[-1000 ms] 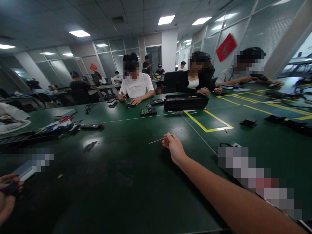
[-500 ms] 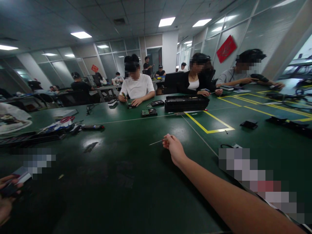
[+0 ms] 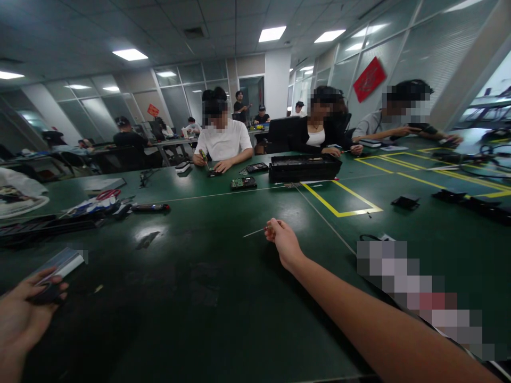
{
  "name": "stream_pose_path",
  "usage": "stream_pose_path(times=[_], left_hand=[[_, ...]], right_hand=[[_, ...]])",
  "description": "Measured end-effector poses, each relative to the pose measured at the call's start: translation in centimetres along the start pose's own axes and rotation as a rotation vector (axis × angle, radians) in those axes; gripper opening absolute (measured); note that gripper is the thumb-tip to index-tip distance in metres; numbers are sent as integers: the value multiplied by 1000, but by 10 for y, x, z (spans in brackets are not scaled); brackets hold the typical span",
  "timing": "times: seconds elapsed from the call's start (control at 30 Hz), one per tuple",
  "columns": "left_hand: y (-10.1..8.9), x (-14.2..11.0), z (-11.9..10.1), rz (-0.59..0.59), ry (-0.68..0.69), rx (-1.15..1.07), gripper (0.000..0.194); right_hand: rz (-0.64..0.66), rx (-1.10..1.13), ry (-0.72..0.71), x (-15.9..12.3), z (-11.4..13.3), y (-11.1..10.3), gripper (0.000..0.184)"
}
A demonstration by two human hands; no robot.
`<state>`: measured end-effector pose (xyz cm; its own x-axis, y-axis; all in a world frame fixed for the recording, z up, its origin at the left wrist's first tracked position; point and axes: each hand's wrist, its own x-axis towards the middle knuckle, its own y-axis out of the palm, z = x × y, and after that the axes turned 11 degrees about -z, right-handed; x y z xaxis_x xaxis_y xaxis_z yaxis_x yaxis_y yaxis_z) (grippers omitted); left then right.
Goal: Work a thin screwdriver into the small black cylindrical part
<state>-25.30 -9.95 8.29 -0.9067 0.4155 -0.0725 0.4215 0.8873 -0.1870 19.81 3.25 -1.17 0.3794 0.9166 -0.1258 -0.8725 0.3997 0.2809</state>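
Observation:
At the left edge, my left hand is closed round a flat silver-and-black box-shaped device, its fingers on the near dark end. Its far end points up and to the right, above the table. Near the middle, my right hand pinches a thin screwdriver. The slim metal shaft points left over the table, and most of the handle is hidden in my fingers. Screwdriver and device are well apart. A small pale scrap lies on the green table between my hands.
Across the table, a person holds a screwdriver over a small part. A green circuit-board unit and a long black case stand there. Tools and cables lie at left. A blurred-out object lies beside my right forearm.
My left hand has come further into view from the left edge, bringing the silver-and-black device with it. My right hand and the screwdriver have hardly moved.

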Motion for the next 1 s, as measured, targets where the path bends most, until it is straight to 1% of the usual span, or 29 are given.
stream_pose_path(times=[0.1,0.2,0.33,0.47,0.57,0.63,0.67,0.7,0.73,0.77,0.83,0.9,1.0], left_hand=[[20,-14,-2,60,-68,-148,30],[43,-36,-9,155,-94,-199,32],[79,-63,-16,418,-90,-262,37],[120,-91,-23,609,-75,-282,40],[151,-117,-25,782,-35,-276,34],[171,-136,-20,932,63,-215,38],[180,-146,-15,1000,143,-150,45],[188,-155,-9,1042,249,-69,52],[196,-163,-1,1058,365,28,58],[202,-171,7,1045,468,113,59],[211,-182,24,979,617,231,50],[215,-187,39,943,707,292,38],[214,-182,52,969,816,303,34]], right_hand=[[-4,-15,8,-1,2,0,24],[18,-21,-7,-2,3,0,26],[58,-44,-56,-3,3,0,28],[69,-120,-58,-7,7,-1,28],[93,-150,-57,-9,10,-1,26],[110,-136,-59,-11,10,-1,27],[120,-128,-64,-11,11,-1,28],[130,-127,-72,-12,11,-1,30],[139,-137,-88,-13,12,-2,31],[144,-158,-113,-14,12,-2,31],[145,-228,-193,-15,15,-3,31],[128,-308,-283,-17,19,-5,33],[86,-356,-350,-20,26,-7,37]])
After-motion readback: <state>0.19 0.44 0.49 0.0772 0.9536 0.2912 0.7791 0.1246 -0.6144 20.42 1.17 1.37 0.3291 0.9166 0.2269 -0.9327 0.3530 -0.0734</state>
